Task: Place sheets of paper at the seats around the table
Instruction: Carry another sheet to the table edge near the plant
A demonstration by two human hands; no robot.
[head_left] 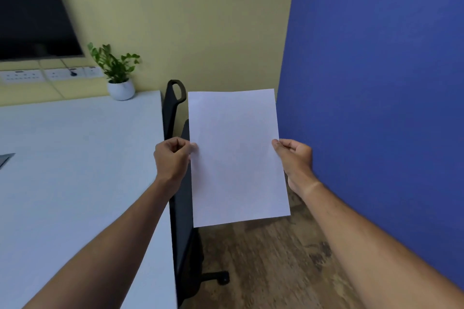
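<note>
Screen point(32, 7) fills the upper left of the frame, dark and blurred, with wall sockets point(47, 74) below it and a small plant point(118, 75) in a white pot just right of them, standing on the far corner of the table point(75, 170). That pale tabletop takes up the whole left half of the picture, and no sheet shows on the part in view. Along its right edge a black chair point(180, 221) is pushed in close, seen edge-on.

Right of the chair, at the middle of the frame, the left hand point(173, 158) pinches the left edge of the paper point(238, 158) between thumb and curled fingers. The sheet hangs in the air over the chair and the wooden floor point(263, 271), not over the table, with its long axis running up and down the frame, tilted a little. The right hand point(296, 160) pinches the opposite long edge at about the same height. Whether this is one sheet or a thin stack cannot be told. A blue wall point(376, 83) closes the right side.

The table lies to the left of the grip, so the left hand is the nearer one, and the sheet would likely have to travel leftward across the chair back to land at that seat.
</note>
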